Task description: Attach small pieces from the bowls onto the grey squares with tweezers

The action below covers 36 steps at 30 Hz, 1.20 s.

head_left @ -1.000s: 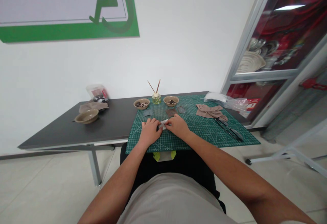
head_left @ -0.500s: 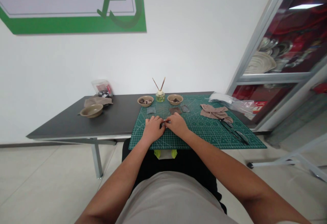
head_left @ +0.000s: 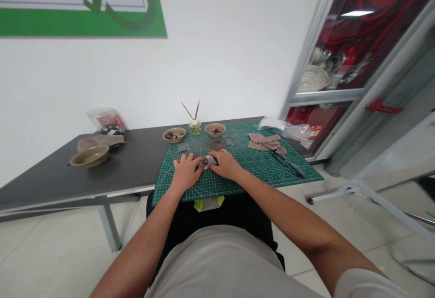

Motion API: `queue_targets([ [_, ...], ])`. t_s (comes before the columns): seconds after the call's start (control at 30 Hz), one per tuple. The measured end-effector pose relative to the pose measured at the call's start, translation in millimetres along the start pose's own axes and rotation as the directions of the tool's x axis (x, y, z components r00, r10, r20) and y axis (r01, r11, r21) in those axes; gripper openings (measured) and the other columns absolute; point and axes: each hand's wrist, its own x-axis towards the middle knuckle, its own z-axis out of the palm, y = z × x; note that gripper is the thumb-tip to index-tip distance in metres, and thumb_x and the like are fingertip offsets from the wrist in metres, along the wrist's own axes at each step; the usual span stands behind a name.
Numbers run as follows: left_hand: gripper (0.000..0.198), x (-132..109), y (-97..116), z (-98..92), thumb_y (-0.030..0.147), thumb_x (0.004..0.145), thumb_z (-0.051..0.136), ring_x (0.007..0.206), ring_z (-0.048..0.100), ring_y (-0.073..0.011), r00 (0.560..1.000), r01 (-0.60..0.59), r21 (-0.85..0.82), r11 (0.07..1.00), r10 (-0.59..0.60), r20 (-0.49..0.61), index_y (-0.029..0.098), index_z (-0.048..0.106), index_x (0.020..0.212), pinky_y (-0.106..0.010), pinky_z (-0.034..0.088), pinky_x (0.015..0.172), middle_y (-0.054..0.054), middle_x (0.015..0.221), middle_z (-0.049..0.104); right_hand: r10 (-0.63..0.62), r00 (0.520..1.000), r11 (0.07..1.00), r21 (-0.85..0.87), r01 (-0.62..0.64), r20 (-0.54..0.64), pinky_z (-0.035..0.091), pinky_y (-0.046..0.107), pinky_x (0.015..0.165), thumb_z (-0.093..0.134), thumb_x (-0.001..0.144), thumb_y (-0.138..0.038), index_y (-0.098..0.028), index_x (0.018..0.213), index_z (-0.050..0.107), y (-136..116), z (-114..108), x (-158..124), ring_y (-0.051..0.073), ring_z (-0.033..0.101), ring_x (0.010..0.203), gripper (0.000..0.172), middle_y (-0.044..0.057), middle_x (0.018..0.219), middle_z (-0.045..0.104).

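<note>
Left hand (head_left: 186, 171): palm down on the green mat (head_left: 251, 171), fingertips pinching the left edge of a small pale scrap (head_left: 208, 160).
Right hand (head_left: 224, 163): beside the left, fingers closed on the scrap's right edge — both hands hold it together.
Scrap: low on the mat, between the two hands, near the mat's middle; a dark bit shows on it, too small to tell what.
Mat: lies on the right part of a dark table (head_left: 136, 166), its near edge over the table's rim.
Grey patches (head_left: 183, 147): flat on the mat just beyond the hands, with darker ones to the right.
Scissors (head_left: 288, 164): right side of the mat, well apart from the hands.
Cloth (head_left: 265, 141): beige, crumpled, just beyond the scissors.
Bowls (head_left: 174, 134): two small ones at the mat's far edge — a diffuser (head_left: 195, 125) with sticks between them.
Big bowl (head_left: 89, 155): far left on the table.
</note>
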Motion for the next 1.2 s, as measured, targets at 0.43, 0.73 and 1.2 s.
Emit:
queue_targets([
  [0.43, 0.016, 2, -13, 0.6, 0.032, 0.085, 0.052, 0.100, 0.053, -0.0242, 0.965, 0.130, -0.319, 0.939, -0.194, -0.177, 0.022, 0.061, 0.095, -0.040, 0.038, 0.088, -0.006, 0.104, 0.065, 0.225, 0.972, 0.926, 0.327, -0.190, -0.072, 0.046, 0.026, 0.076, 0.063, 0.078, -0.018, -0.015, 0.109, 0.061, 8, -5, 32, 0.015, 0.062, 0.081, 0.030, 0.004, 0.091, 0.068],
  [0.73, 0.013, 1, -7, 1.5, 0.033, 0.084, 0.052, 0.093, 0.060, -0.0246, 0.972, 0.167, -0.201, 0.965, -0.196, -0.133, 0.022, 0.057, 0.090, -0.040, 0.039, 0.088, -0.005, 0.092, 0.068, -0.062, 0.996, 0.996, -0.071, 0.057, -0.063, 0.038, 0.031, 0.103, 0.039, 0.092, -0.011, -0.016, 0.126, 0.059, -1, 9, 72, 0.019, 0.054, 0.120, 0.040, 0.011, 0.131, 0.059],
  [1.2, 0.006, -4, -5, 4.1, 0.027, 0.081, 0.052, 0.088, 0.056, -0.0232, 0.966, 0.128, -0.209, 0.969, -0.169, -0.195, 0.022, 0.051, 0.082, -0.035, 0.040, 0.078, -0.005, 0.084, 0.061, 0.005, 0.992, 0.950, -0.311, 0.034, 0.123, 0.045, 0.034, 0.088, 0.057, 0.084, -0.030, -0.017, 0.103, 0.071, -17, 23, 90, 0.028, 0.060, 0.105, 0.027, 0.013, 0.107, 0.071],
])
